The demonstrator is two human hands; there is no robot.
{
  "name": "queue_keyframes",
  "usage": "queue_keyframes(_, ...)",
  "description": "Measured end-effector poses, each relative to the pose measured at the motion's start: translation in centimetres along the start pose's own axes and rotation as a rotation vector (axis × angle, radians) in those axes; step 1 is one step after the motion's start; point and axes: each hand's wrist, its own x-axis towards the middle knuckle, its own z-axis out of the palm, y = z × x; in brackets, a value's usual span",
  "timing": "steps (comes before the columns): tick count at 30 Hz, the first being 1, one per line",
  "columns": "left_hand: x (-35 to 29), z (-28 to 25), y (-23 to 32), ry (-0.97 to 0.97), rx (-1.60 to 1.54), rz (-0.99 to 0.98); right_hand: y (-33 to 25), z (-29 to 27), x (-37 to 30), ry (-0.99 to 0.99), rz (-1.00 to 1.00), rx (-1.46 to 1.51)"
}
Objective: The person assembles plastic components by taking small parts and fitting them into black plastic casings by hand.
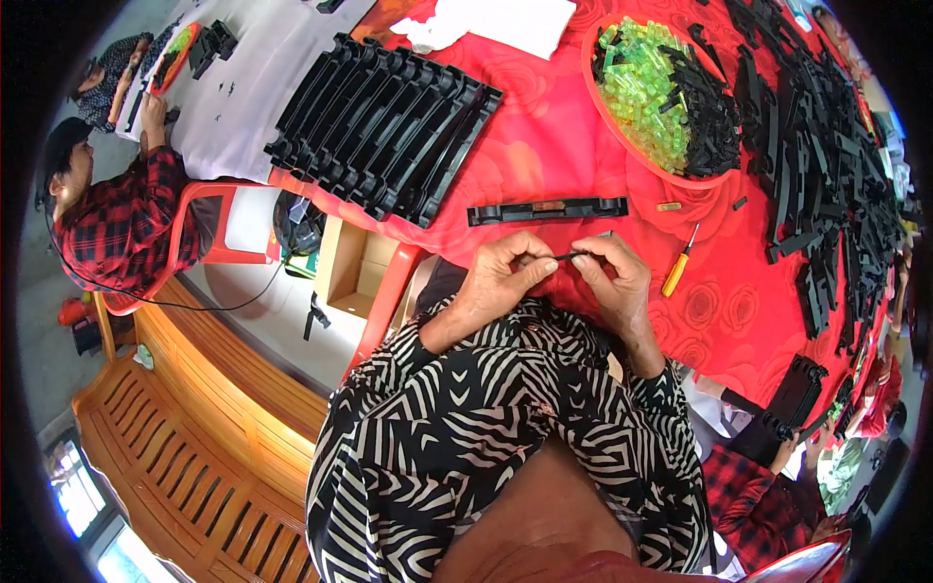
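Between the fingertips of both hands is a small dark plastic piece (567, 257), mostly covered by the fingers. My left hand (505, 275) pinches its left end. The other end is pinched by my right hand (616, 280). Just beyond the hands lies a long black plastic bar (505, 213) with an amber insert (547, 206) in its middle. A yellow-handled screwdriver (675, 274) rests on the red tablecloth (714, 306) to the right of my right hand. Farther off are a loose amber vial (669, 206) and a small black piece (740, 203).
Black bars (384, 131) are lined up in a row at left. A red-orange bowl (604, 115) holds yellow-green vials and small black parts. Many black bars (812, 146) are heaped at right. White paper (515, 21) lies at the far edge. Other people sit nearby on both sides.
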Motion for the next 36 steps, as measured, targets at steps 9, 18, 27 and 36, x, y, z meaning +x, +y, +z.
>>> queue_keyframes(9,0.1,0.3,0.2,0.062,0.361,0.204,1.1,0.2,-0.9,0.007,0.26,0.199)
queue_keyframes(18,0.0,0.6,0.1,0.068,0.402,0.204,0.7,0.2,0.0,0.067,0.153,0.187)
queue_keyframes(27,0.0,0.3,-0.2,0.164,0.315,0.147,0.2,0.2,0.4,0.064,0.203,0.12)
queue_keyframes(36,0.6,-1.2,1.6,0.453,1.028,0.673,-0.3,-0.6,3.0,0.2,-0.001,-0.356)
